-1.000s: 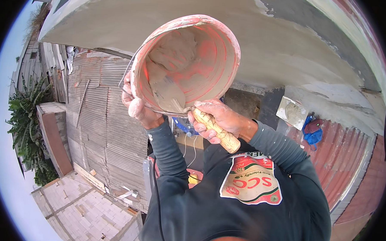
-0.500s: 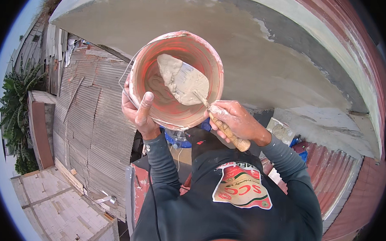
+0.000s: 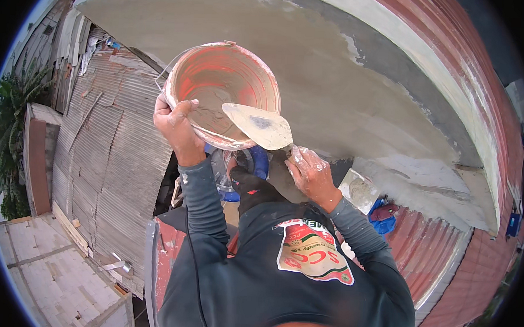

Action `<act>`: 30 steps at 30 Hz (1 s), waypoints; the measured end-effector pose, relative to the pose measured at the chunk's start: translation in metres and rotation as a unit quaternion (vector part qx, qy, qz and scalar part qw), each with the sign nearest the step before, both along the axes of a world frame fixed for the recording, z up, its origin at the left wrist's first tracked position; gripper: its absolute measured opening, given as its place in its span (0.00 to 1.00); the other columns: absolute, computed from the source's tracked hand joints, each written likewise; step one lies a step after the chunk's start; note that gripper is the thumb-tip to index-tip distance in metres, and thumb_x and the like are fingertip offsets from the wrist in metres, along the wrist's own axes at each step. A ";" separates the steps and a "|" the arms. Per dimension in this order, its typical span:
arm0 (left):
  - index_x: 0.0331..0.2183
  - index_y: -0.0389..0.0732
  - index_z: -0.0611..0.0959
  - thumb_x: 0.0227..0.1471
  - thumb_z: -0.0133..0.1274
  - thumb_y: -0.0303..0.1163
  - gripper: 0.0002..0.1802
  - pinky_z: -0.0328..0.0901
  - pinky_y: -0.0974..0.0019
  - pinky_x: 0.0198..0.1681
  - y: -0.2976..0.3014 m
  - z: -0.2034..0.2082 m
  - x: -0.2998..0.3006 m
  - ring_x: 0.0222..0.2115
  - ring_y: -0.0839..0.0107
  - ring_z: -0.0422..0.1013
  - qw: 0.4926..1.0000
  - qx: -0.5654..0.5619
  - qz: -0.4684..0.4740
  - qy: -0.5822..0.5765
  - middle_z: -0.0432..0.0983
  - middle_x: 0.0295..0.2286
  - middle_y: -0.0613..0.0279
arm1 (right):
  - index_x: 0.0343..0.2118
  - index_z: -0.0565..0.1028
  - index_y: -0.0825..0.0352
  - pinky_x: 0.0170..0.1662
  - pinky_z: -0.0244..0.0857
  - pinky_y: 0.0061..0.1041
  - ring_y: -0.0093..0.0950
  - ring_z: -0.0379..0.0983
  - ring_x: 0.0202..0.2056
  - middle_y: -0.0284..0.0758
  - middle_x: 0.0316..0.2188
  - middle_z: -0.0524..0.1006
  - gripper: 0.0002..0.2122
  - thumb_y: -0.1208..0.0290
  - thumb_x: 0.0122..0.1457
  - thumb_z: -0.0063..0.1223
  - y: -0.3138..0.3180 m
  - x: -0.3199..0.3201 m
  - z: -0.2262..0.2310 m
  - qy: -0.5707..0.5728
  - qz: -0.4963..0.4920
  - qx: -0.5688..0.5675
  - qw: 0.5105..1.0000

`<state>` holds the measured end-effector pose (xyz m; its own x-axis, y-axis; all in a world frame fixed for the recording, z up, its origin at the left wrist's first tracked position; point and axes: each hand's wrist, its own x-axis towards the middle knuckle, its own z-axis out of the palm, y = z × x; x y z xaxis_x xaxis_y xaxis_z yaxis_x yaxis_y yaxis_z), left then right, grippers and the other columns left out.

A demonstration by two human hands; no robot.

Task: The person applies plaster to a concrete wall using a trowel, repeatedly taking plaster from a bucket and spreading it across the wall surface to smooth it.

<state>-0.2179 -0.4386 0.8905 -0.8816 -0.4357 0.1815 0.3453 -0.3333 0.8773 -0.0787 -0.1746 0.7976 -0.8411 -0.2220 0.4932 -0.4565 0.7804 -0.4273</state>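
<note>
My left hand [image 3: 178, 129] grips the left rim of an orange-red bucket [image 3: 255, 81] smeared with plaster, its thumb over the edge. The bucket is tilted, its mouth facing me. Wet beige plaster [image 3: 209, 111] lies in the bottom and coats the inner wall. A pointed trowel [image 3: 262, 128] crosses the bucket's right front rim, tip inward. On the side of its blade that I see there is only a thin smear and a dark patch. My right hand [image 3: 313, 174], speckled with plaster, is closed round the trowel's handle, which the fingers mostly hide.
Beyond the bucket rises a plastered wall [image 3: 335, 91] with a darker band along its top. Corrugated metal sheets [image 3: 107, 157] spread at the left. Below the bucket is a blue container [image 3: 259, 162]. A blue and maroon bundle [image 3: 382, 215] rests beside a red corrugated roof [image 3: 425, 243].
The trowel has turned over; the thick plaster on its blade no longer shows. The bucket and left hand have shifted left in view, and the trowel now lies across the rim.
</note>
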 end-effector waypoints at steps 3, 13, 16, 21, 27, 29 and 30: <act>0.40 0.28 0.77 0.32 0.50 0.10 0.25 0.74 0.65 0.40 -0.016 -0.002 -0.001 0.34 0.65 0.78 0.999 0.006 0.036 -0.020 0.79 0.36 0.50 | 0.43 0.77 0.73 0.37 0.75 0.35 0.41 0.79 0.36 0.44 0.36 0.79 0.16 0.73 0.53 0.66 0.018 0.023 -0.007 -0.031 0.013 0.001 0.999; 0.45 0.26 0.78 0.29 0.52 0.19 0.32 0.71 0.65 0.49 -0.034 0.010 0.015 0.39 0.66 0.77 0.994 -0.084 -0.063 0.008 0.79 0.41 0.52 | 0.48 0.76 0.68 0.35 0.72 0.34 0.36 0.77 0.35 0.38 0.39 0.79 0.20 0.74 0.51 0.65 0.080 -0.016 0.056 0.009 0.029 0.182 0.983; 0.35 0.29 0.80 0.28 0.54 0.21 0.23 0.69 0.66 0.49 -0.027 0.021 0.020 0.42 0.67 0.75 0.988 -0.111 -0.102 0.019 0.77 0.46 0.51 | 0.49 0.76 0.66 0.35 0.71 0.35 0.36 0.76 0.35 0.37 0.39 0.79 0.20 0.73 0.52 0.63 0.076 -0.056 0.042 0.033 0.049 0.263 0.963; 0.31 0.29 0.78 0.31 0.54 0.21 0.16 0.67 0.67 0.49 -0.020 0.003 0.008 0.42 0.70 0.73 0.985 -0.146 -0.086 0.028 0.75 0.49 0.48 | 0.47 0.77 0.70 0.42 0.72 0.37 0.43 0.77 0.41 0.44 0.39 0.79 0.18 0.67 0.56 0.62 0.042 -0.044 0.007 -0.203 0.197 0.095 0.955; 0.41 0.27 0.79 0.34 0.53 0.16 0.25 0.68 0.66 0.49 -0.058 -0.055 0.004 0.40 0.70 0.76 0.993 -0.102 0.050 -0.020 0.78 0.44 0.53 | 0.46 0.78 0.77 0.50 0.70 0.39 0.50 0.77 0.44 0.53 0.43 0.79 0.22 0.59 0.59 0.61 0.030 -0.050 -0.001 -0.266 0.152 -0.043 0.951; 0.46 0.28 0.79 0.34 0.55 0.17 0.29 0.69 0.66 0.47 -0.076 -0.067 0.012 0.38 0.70 0.76 0.994 -0.077 0.071 -0.026 0.79 0.40 0.56 | 0.46 0.78 0.78 0.51 0.70 0.39 0.49 0.77 0.45 0.54 0.43 0.80 0.23 0.58 0.59 0.61 0.051 -0.075 0.002 -0.209 0.101 -0.031 0.972; 0.45 0.28 0.79 0.34 0.55 0.17 0.29 0.69 0.66 0.47 -0.083 -0.071 0.016 0.38 0.70 0.76 0.993 -0.082 0.082 -0.038 0.79 0.39 0.56 | 0.46 0.77 0.78 0.50 0.70 0.39 0.49 0.78 0.44 0.54 0.43 0.80 0.23 0.59 0.59 0.61 0.068 -0.089 -0.002 -0.187 0.075 -0.009 0.980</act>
